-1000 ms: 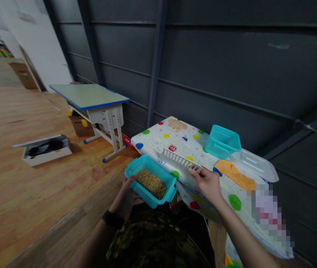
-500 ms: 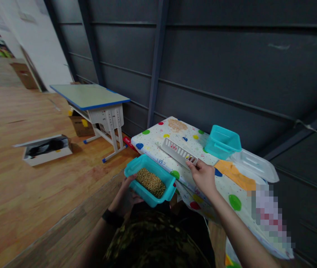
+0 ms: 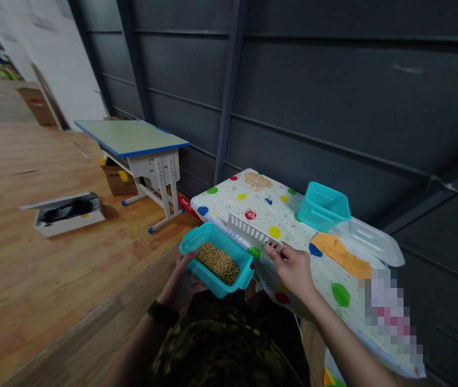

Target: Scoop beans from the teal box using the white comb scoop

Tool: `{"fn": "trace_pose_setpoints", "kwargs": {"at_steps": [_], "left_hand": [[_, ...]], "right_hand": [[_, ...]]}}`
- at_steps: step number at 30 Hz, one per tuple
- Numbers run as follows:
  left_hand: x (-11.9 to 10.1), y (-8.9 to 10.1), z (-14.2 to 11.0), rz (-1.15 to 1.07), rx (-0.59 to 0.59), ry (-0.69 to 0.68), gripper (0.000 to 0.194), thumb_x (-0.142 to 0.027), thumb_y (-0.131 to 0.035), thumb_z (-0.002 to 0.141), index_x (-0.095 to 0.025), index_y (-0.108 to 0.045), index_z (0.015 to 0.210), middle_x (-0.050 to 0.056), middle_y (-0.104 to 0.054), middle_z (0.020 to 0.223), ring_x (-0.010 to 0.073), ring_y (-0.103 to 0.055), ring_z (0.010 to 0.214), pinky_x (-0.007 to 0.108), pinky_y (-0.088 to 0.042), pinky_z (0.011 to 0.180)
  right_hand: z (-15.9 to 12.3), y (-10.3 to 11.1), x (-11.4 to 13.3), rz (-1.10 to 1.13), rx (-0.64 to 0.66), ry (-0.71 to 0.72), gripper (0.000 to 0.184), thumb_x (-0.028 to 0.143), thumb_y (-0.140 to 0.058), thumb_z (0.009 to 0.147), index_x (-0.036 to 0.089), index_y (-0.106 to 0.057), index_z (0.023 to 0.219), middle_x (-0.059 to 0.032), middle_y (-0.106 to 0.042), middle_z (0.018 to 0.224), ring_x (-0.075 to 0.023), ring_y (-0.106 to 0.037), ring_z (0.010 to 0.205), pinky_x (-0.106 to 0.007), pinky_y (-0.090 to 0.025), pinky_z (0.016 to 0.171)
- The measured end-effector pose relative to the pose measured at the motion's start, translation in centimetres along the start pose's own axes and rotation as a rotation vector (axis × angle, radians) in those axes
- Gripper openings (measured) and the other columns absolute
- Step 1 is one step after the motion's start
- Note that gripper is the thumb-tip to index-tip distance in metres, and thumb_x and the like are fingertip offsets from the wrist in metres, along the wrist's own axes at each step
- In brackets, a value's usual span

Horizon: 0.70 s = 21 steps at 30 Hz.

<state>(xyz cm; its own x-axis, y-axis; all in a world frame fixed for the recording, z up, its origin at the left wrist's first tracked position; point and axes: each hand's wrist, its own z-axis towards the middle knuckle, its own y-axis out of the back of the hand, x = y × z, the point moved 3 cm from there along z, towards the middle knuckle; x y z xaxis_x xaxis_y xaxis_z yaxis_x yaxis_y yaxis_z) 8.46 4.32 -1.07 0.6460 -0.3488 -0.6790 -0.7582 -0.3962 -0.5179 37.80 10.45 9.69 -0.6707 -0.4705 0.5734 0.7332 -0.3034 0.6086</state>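
My left hand [image 3: 181,282] grips from below a teal plastic box [image 3: 217,258] filled with tan beans, held just off the near edge of a small table with a polka-dot cloth [image 3: 253,201]. My right hand [image 3: 291,267] pinches one end of a white slotted plastic strip [image 3: 253,235], which lies on edge on the cloth right beside the box's far rim. A black band sits on my left wrist.
An empty teal box [image 3: 322,206] stands at the table's back, with a clear lid [image 3: 372,240] and an orange cloth [image 3: 341,254] beside it. A blue-edged desk [image 3: 132,138] stands to the left, an open white carton [image 3: 65,212] on the wooden floor. A dark panelled wall runs behind.
My right hand has drawn the white strip back toward me and closer to the bean box. The box and my left hand have barely moved.
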Motion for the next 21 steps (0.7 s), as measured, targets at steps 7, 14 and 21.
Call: {"fn": "trace_pose_setpoints", "kwargs": {"at_steps": [7,14,21], "left_hand": [[0.3,0.1,0.1,0.009,-0.019,0.01,0.082,-0.051,-0.09,0.092,-0.03,-0.056,0.163,0.013,-0.084,0.123,0.0399,-0.088,0.101,0.053,-0.072,0.086],[0.6,-0.3,-0.3,0.042,0.019,0.052,0.092,-0.052,-0.092,0.087,-0.029,-0.052,0.167,0.015,-0.082,0.13,0.0423,-0.088,0.106,0.054,-0.072,0.088],[1.5,0.7,0.2,0.031,0.042,0.04,0.102,-0.058,-0.097,0.078,-0.032,-0.052,0.166,0.014,-0.082,0.133,0.0438,-0.087,0.111,0.056,-0.07,0.093]], "right_hand": [[1.7,1.8,-2.3,0.009,-0.062,-0.121,0.049,0.064,-0.073,0.095,0.025,-0.074,0.066,-0.0059,-0.075,0.061,-0.0224,-0.064,0.055,-0.032,-0.047,0.056],[6.3,-1.7,-3.3,0.363,0.09,-0.243,0.045,0.063,-0.083,0.08,0.02,-0.088,0.09,-0.0137,-0.09,0.094,-0.0313,-0.08,0.08,-0.038,-0.06,0.068],[10.8,-5.9,-6.2,0.437,0.18,-0.374,0.024,0.038,-0.093,0.069,0.019,-0.085,0.082,-0.0081,-0.088,0.084,-0.0249,-0.077,0.073,-0.032,-0.058,0.063]]}}
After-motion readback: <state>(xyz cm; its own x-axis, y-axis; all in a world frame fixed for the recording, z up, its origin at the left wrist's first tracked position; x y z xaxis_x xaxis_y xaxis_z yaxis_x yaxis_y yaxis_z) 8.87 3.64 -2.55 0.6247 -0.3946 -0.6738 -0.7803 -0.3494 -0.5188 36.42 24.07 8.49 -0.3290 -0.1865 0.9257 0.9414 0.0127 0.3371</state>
